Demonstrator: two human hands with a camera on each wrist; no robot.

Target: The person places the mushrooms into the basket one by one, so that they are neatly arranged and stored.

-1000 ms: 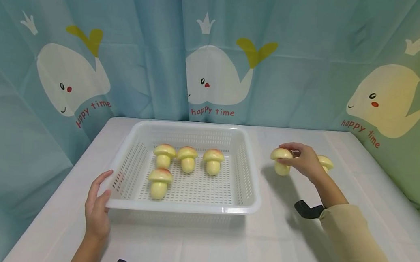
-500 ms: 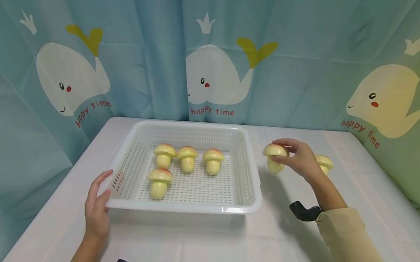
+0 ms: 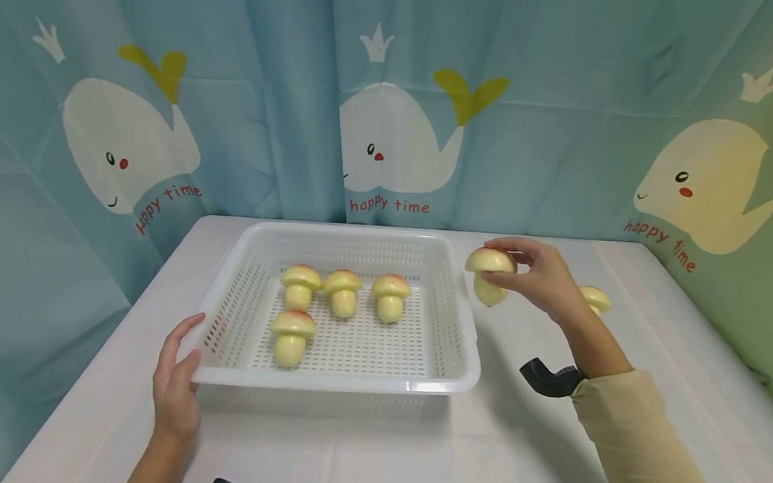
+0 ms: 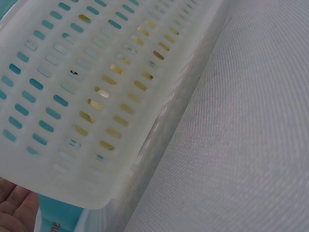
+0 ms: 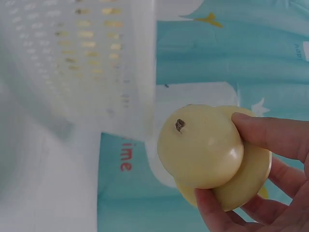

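In the head view, a white slotted plastic basket stands on the table. Several toy mushrooms, cream with reddish cap tops, lie inside, such as the front one. At the basket's left front corner, my left hand holds the rim with fingers and thumb; the left wrist view shows only some fingers by the basket wall. My right hand pinches another toy mushroom by its cap, just right of the basket and above the table. From the right wrist, its round stem end faces the camera.
One more toy mushroom lies on the table behind my right wrist, partly hidden. White cloth covers the table. A blue curtain with whale prints hangs along the back edge and both sides.
My right hand has carried the toy mushroom left and slightly upward, toward the basket's right rim. The left hand stays at the basket corner, and the mushrooms inside have not moved.
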